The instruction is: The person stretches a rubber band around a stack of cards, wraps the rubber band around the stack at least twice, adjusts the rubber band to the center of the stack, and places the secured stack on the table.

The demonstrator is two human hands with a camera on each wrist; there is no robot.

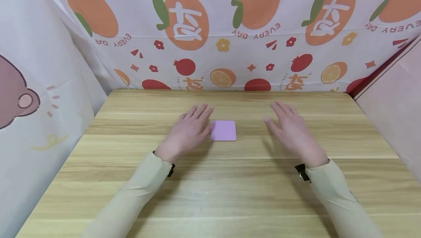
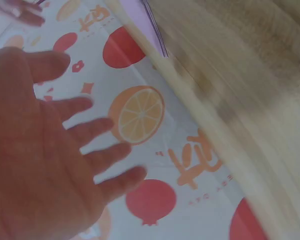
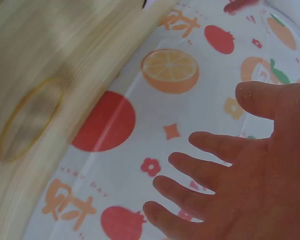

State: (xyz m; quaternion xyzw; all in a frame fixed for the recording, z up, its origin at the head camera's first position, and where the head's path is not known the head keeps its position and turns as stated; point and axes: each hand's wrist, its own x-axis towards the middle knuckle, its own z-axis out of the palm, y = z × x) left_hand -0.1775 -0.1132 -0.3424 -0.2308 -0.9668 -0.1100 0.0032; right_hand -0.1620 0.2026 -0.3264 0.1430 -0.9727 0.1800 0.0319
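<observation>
A flat lilac square with rounded corners [image 1: 224, 131] lies on the wooden table, between the two hands. Its layered edge, with dark lines, shows at the top of the left wrist view. The left hand [image 1: 189, 130] is just left of it, fingers spread and straight, the thumb overlapping its left edge in the head view. Nothing is in the left palm [image 2: 40, 155]. Farther off on the right, the right hand [image 1: 294, 132] has its fingers extended, and its palm [image 3: 262, 185] holds nothing. A shadow falls on the wood below each hand.
The wooden table [image 1: 210, 190] spreads out under both forearms. Behind it hangs a white cloth [image 1: 210, 59] printed with fruit. Pale cloth [image 1: 52, 103] hangs at the left, and a pale panel [image 1: 394, 110] stands at the right.
</observation>
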